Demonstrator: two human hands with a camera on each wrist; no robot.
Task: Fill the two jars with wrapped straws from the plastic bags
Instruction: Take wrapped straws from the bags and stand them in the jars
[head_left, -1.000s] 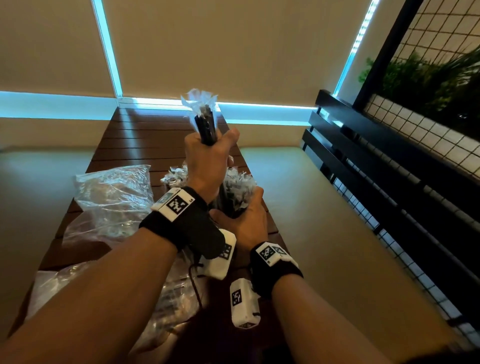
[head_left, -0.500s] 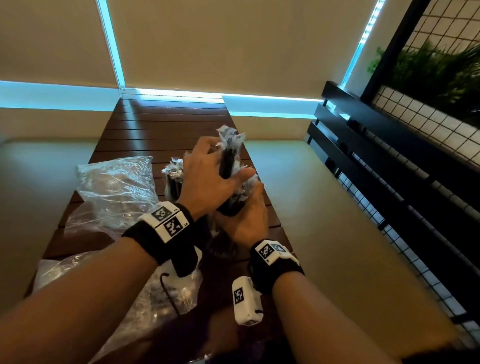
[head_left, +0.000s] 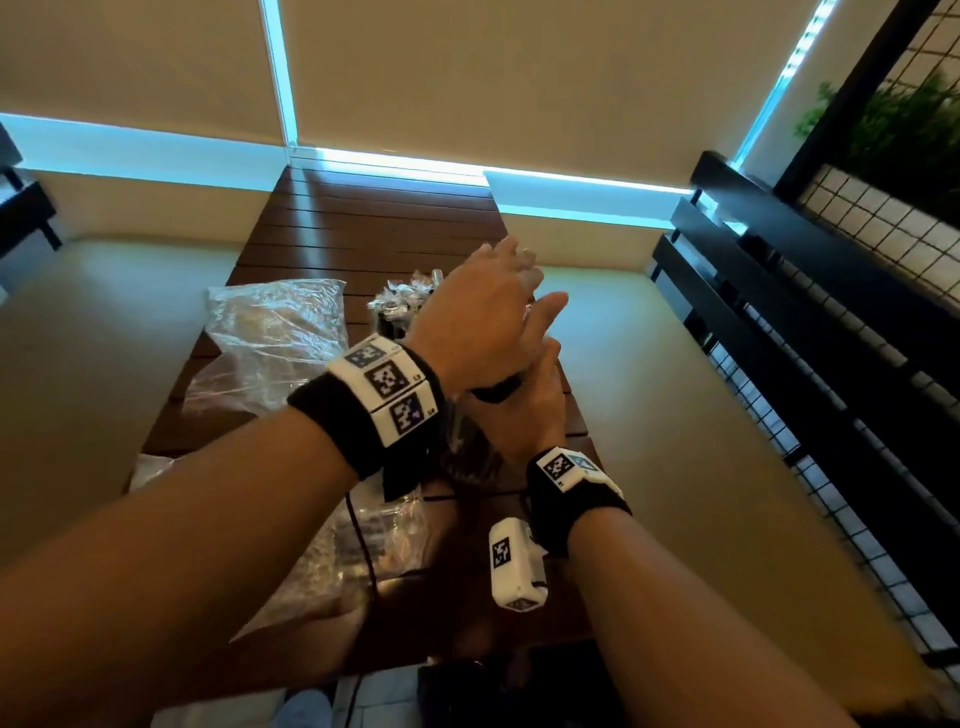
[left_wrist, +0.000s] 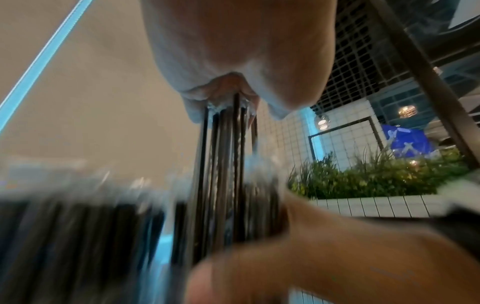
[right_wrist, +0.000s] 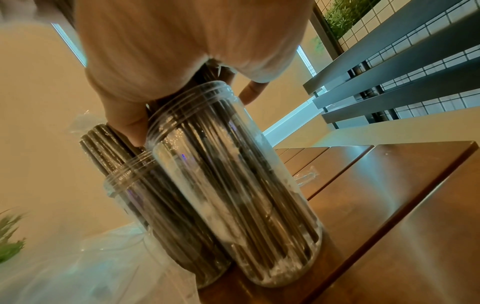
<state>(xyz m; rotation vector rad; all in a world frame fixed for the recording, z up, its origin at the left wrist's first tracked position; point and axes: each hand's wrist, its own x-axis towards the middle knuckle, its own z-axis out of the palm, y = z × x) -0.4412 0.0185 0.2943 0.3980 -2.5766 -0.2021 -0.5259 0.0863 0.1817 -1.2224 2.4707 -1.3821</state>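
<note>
Right hand (head_left: 535, 400) wraps the nearer clear plastic jar (right_wrist: 233, 181) near its threaded neck; left hand (head_left: 483, 317) lies flat, fingers straight, palm pressing down on the dark wrapped straws (left_wrist: 228, 156) in it. That jar stands on the brown slatted table (head_left: 374, 228), touching a second clear jar (right_wrist: 145, 205), also packed w/ straws. Judging by this, filling is nearly done; crinkled clear plastic bags (head_left: 275, 332) lie left, contents unclear. Head view hides the jars behind the hands; right wrist view shows both full.
</note>
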